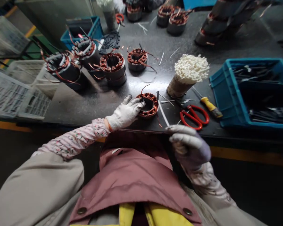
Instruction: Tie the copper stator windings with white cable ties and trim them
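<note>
A motor stator with copper windings sits near the front edge of the dark bench. My left hand, in a white glove, lies over its left rim with the fingertips reaching to the inner opening, holding it. At the right, my gloved right hand pinches the lower end of a thin white strip. The strip's upper end leans against the right side of the stator, by a short black sleeve. Red-handled scissors lie just beyond my right hand.
A bundle of white strips stands in a brown holder. A yellow-handled screwdriver lies beside a blue bin of dark pieces. More stators stand at the left and back. Black sleeves are heaped behind them; white crates stand left.
</note>
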`<action>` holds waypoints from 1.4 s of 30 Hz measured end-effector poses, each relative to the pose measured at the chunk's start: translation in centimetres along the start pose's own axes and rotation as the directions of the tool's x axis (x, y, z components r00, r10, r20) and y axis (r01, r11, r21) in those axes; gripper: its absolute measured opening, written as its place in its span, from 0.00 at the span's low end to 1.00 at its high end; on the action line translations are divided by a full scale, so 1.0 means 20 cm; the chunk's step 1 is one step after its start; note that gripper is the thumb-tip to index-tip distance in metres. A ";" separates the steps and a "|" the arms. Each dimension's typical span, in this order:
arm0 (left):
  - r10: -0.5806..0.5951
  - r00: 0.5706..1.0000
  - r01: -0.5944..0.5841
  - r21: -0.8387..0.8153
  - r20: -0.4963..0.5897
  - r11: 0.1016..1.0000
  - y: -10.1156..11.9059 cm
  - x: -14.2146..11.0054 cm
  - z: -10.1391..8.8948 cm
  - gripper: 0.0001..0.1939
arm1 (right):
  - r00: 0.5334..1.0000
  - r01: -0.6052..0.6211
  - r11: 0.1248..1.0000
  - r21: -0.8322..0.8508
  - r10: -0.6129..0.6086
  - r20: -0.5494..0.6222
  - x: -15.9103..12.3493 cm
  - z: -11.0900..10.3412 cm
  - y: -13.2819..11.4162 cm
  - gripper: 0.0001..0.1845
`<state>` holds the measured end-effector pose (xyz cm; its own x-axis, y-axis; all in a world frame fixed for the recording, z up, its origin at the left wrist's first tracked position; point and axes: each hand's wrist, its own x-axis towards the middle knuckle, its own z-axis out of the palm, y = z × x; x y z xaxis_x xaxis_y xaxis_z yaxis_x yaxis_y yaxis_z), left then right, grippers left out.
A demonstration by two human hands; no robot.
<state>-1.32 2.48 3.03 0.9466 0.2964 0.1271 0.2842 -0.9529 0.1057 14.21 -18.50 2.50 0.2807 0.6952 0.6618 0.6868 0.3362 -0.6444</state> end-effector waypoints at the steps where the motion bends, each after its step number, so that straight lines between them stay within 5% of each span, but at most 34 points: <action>1: 0.034 0.999 -0.034 -0.003 0.021 0.999 -0.02 0.01 -0.01 0.27 | 0.998 0.042 0.998 0.043 -0.044 0.045 -0.07 0.02 0.00 0.05; 3: 0.089 0.995 -0.087 -0.033 0.047 0.996 -0.05 0.04 -0.02 0.22 | 0.990 0.108 0.987 0.121 -0.117 0.073 -0.19 0.05 0.01 0.09; 9: 0.073 0.996 -0.070 -0.056 0.045 0.996 -0.01 0.13 -0.05 0.14 | 0.995 -0.023 0.980 0.195 0.004 0.096 -0.33 0.08 0.01 0.11; 15: 0.101 0.994 -0.097 -0.082 0.038 0.992 0.00 0.14 -0.02 0.16 | 0.997 -0.003 0.987 0.164 -0.009 0.076 -0.29 0.17 0.08 0.10; 20: -0.020 1.000 0.021 -0.120 0.009 0.993 0.04 0.10 0.00 0.27 | 0.997 0.073 0.986 0.152 -0.073 -0.007 -0.19 0.21 0.13 0.10; 27: -0.024 1.000 0.024 -0.073 -0.006 0.997 0.12 0.09 0.00 0.23 | 0.998 -0.067 0.968 0.241 0.061 0.032 -0.34 0.10 0.03 0.14; 33: -0.054 0.998 0.058 -0.133 0.033 0.989 0.10 0.13 0.01 0.22 | 0.999 -0.043 0.964 0.262 0.033 0.040 -0.34 0.15 0.08 0.12; 38: -0.161 0.982 0.133 -0.254 -0.095 0.958 0.12 0.08 0.07 0.25 | 0.996 0.009 0.994 0.110 0.000 -0.086 -0.18 0.31 0.21 0.05; 42: -0.292 0.908 0.170 -0.374 -0.299 0.912 0.16 0.04 0.17 0.22 | 0.988 -0.081 0.991 0.108 0.094 -0.126 -0.07 0.37 0.22 0.04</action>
<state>0.81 -0.47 0.02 0.7313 0.5666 0.3797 0.3628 -0.7946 0.4869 11.97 -13.32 -4.15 0.4264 0.6378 0.6413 0.5858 0.3455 -0.7331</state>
